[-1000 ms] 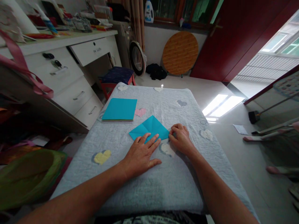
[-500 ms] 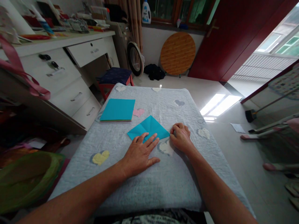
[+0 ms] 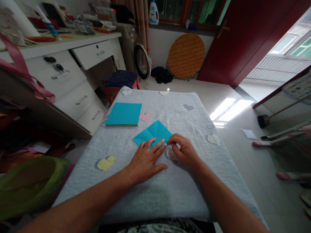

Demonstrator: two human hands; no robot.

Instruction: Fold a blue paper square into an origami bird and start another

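Observation:
A folded teal paper [image 3: 153, 133] lies on the light blue quilted cloth [image 3: 155, 194] that covers the table. My left hand [image 3: 145, 160] lies flat, fingers spread, with its fingertips pressing the paper's near edge. My right hand [image 3: 183, 150] is just to the right of it, thumb and fingers pinched on the paper's right corner. A stack of teal square sheets [image 3: 124, 114] sits farther back on the left of the table.
A white desk with drawers [image 3: 73, 74] stands to the left, and a stool [image 3: 121, 81] is tucked behind the table. A green bag [image 3: 29, 181] lies at the lower left. A round wooden board [image 3: 186, 55] leans on the far wall. Tiled floor opens to the right.
My right hand has slid left from beside the paper's right tip and now pinches that corner. The left hand has stayed pressed flat on the paper.

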